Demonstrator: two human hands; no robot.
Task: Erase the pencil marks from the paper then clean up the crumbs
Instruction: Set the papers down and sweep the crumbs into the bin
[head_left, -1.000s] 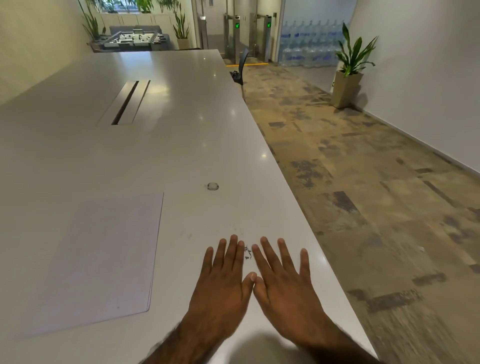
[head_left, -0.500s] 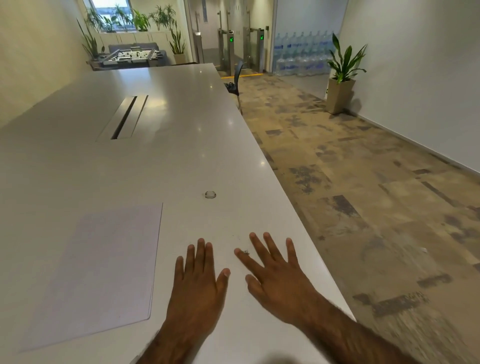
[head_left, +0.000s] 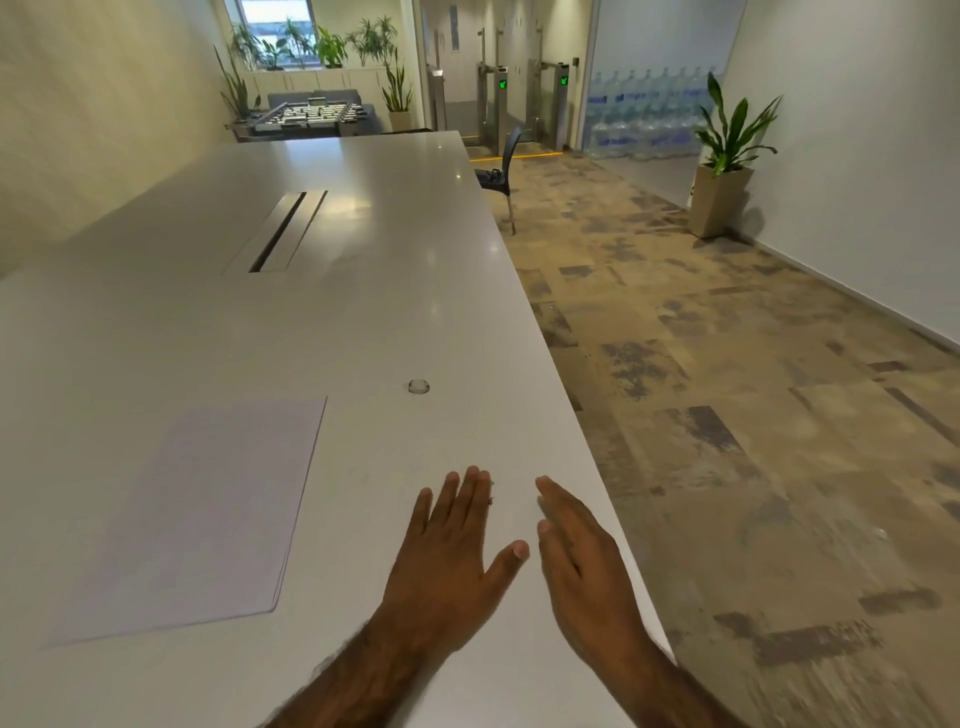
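A long, glossy white table (head_left: 260, 338) is seen from above through a head-worn camera, with patchy brown and grey carpet along its right side. The left hand (head_left: 447, 561) is laid flat on the tabletop near the front, its fingers straight and close together and its thumb spread out to the right. The right hand (head_left: 582, 561) is held just beside it, turned on its edge close to the table's right border, with its fingers straight and nothing held. A few tiny dark eraser crumbs (head_left: 491, 492) are scattered on the table just beside the left fingertips, between the two hands. A white rectangular sheet of paper (head_left: 197, 509) is lying flat well to the left of the hands; any marks on it are too faint to be made out. A small round pale object (head_left: 418, 386) is set on the table beyond the hands. Farther off, turnstile gates (head_left: 501, 104) are lit with small green signs, and stacked clear water bottles (head_left: 644, 119) are banded with blue labels too small to be read. A green potted plant (head_left: 727, 171) is placed against the right wall.
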